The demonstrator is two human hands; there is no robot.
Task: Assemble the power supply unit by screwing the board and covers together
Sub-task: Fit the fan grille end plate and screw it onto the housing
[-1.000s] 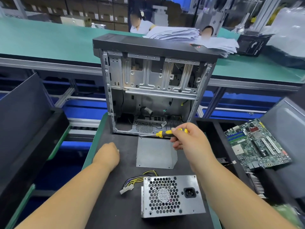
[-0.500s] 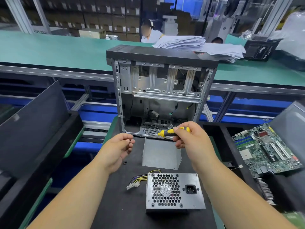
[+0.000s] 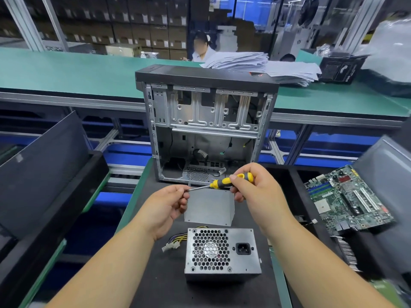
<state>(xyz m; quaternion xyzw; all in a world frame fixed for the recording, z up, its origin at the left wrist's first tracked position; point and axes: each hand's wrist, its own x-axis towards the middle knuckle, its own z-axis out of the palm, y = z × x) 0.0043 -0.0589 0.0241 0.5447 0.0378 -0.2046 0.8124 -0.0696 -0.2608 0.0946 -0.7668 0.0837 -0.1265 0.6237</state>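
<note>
Head view: a dark work mat (image 3: 155,285) is lying in front of a green conveyor bench (image 3: 77,72), with boxes stacked behind. An open computer case (image 3: 206,121) is standing upright at the mat's far end. The right hand (image 3: 258,192) is gripping the yellow-and-black screwdriver (image 3: 226,181) by its handle, shaft pointing left. The left hand (image 3: 165,204) is pinching at the shaft's tip with curled fingers; whether it is holding a screw cannot be told. Below the hands, a flat metal cover plate (image 3: 209,207) is lying on the mat, and nearer the camera the power supply unit (image 3: 222,252) is sitting fan grille up, its cable bundle (image 3: 174,241) trailing left. A motherboard (image 3: 347,201) is resting at the right.
</note>
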